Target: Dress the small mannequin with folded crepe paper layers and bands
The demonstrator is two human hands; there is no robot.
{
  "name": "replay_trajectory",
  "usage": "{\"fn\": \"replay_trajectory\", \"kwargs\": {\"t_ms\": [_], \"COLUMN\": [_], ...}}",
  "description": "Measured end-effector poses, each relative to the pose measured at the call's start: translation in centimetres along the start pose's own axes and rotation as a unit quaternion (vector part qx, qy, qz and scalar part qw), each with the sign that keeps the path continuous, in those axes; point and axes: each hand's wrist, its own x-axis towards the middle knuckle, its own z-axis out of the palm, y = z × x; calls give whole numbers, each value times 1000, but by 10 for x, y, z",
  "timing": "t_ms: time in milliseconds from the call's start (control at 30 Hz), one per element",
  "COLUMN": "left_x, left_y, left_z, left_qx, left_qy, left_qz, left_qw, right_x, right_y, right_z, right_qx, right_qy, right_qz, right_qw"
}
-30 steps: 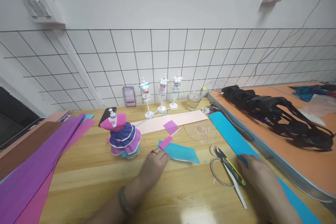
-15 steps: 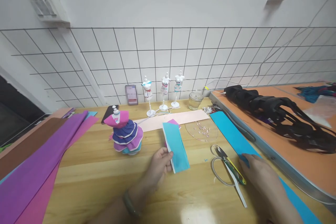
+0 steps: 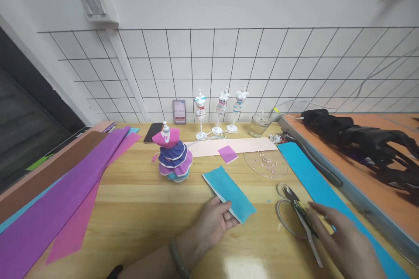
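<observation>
Near the middle, my left hand point(image 3: 218, 221) holds a folded blue paper piece point(image 3: 231, 194) by its lower edge, thumb on top and fingers beneath. My right hand point(image 3: 340, 235) is at the right, its thumb and fingers apart, over the handles of the scissors point(image 3: 299, 209); whether it touches them is unclear. A long blue strip point(image 3: 314, 172) runs partly under that hand. To the left stands a small dress form point(image 3: 175, 157) in a layered pink, navy and purple dress. A purple square point(image 3: 228, 154) lies beyond the folded piece.
Three white dress forms point(image 3: 221, 107) stand at the back beside a glass jar point(image 3: 260, 124). Pink beads point(image 3: 268, 163) lie on a clear disc. Purple strips point(image 3: 62, 185) cover the left side. A phone point(image 3: 153, 132) lies behind the dress. Black gear point(image 3: 353, 139) sits at the right.
The view has turned left. My left hand has tilted the folded blue piece, uncovering the purple square. My right hand has moved off the blue strip toward the scissors.
</observation>
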Motion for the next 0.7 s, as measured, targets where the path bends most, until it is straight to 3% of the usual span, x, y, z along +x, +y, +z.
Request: {"fn": "replay_trajectory", "kwargs": {"t_ms": [67, 133, 233, 367, 500, 600, 700], "left_x": [1, 3, 7, 9, 5, 4, 6], "left_y": [-2, -4, -11, -21, -26, -19, -3], "left_z": [1, 2, 6, 13, 17, 14, 6], "left_qx": [-12, -29, -53, -61, -49, -47, -55], "left_qy": [1, -5, -28, -51, -57, -58, -14], "left_qz": [1, 6, 19, 42, 34, 2, -31], "left_qw": [1000, 1000, 998, 996, 997, 997, 998], "right_x": [-22, -41, -57, -56, -46, -41, -41], "right_y": [-34, -64, -91, -101, -103, -102, -98], "right_z": [2, 10, 28, 45, 45, 37, 29], "right_qx": [159, 301, 429, 518, 518, 489, 448], "right_qy": [-126, -232, -225, -224, -209, -202, -201], "right_qz": [41, 39, 62, 87, 139, 140, 113], "right_qw": [978, 924, 873, 821, 818, 837, 864]}}
